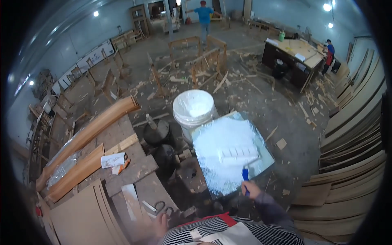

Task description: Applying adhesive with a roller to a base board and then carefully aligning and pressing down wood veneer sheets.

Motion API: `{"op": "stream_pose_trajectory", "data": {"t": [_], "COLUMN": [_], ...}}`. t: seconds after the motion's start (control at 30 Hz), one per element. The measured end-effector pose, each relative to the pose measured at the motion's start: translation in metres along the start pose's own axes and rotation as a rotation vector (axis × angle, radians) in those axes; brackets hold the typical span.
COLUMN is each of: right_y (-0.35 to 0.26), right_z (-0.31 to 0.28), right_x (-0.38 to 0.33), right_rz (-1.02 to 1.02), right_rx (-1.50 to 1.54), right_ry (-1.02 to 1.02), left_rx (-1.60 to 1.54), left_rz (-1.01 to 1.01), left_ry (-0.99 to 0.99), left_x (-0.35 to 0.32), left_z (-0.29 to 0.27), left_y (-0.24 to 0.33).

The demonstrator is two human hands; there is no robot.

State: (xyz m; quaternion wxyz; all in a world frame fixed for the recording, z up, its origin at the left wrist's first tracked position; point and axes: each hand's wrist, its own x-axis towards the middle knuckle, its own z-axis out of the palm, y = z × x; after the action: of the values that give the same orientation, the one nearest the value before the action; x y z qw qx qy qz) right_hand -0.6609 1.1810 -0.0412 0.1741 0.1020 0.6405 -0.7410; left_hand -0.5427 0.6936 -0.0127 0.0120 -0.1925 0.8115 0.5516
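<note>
My right hand [251, 190] is closed around the blue handle of a paint roller [245, 174]. Its white roller sleeve rests on a flat board [266, 160], most of which wears a wet-looking white coat; pale blue-green shows along the right edge. Just beyond the board stands a white bucket [193, 109] lined with plastic, with white stuff inside. My left hand [160, 225] is low at the workbench's edge, next to a pair of scissors [160, 207]. Its fingers are blurred and partly hidden, and nothing can be made out in them.
The wooden workbench [141, 163] at left bears curved wood pieces [92, 128], a white roll [113, 160] and brown sheets [83, 214]. Dark buckets [157, 132] and a round toothed disc [192, 175] sit beside the board. Stacked panels [343, 179] line the right; two people work farther off.
</note>
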Motion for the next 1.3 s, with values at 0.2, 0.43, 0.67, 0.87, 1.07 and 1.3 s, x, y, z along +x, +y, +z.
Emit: {"op": "stream_pose_trajectory", "data": {"t": [0.2, 0.43, 0.67, 0.87, 1.07, 1.3], "right_y": [-0.035, -0.044, -0.041, -0.035, -0.019, -0.039], "right_z": [-0.034, 0.047, 0.019, 0.037, 0.005, 0.026], "right_x": [0.136, -0.035, 0.099, -0.025, 0.115, 0.024], "right_rz": [-0.024, 0.265, 0.166, -0.151, -0.059, 0.04], "right_rx": [-0.066, 0.269, 0.27, -0.2, 0.282, 0.125], "right_ry": [0.268, 0.122, 0.26, -0.1, 0.084, 0.033], "left_rx": [0.212, -0.072, 0.088, -0.048, 0.03, 0.094], "left_rz": [0.175, -0.089, 0.099, -0.033, 0.071, 0.098], "left_ry": [-0.31, -0.127, -0.332, -0.145, -0.299, -0.293], "left_x": [0.001, -0.024, 0.01, -0.003, 0.039, 0.026], "left_z": [0.048, 0.042, 0.079, 0.056, 0.083, 0.066], "left_y": [0.056, 0.021, 0.083, 0.048, 0.091, 0.092]}}
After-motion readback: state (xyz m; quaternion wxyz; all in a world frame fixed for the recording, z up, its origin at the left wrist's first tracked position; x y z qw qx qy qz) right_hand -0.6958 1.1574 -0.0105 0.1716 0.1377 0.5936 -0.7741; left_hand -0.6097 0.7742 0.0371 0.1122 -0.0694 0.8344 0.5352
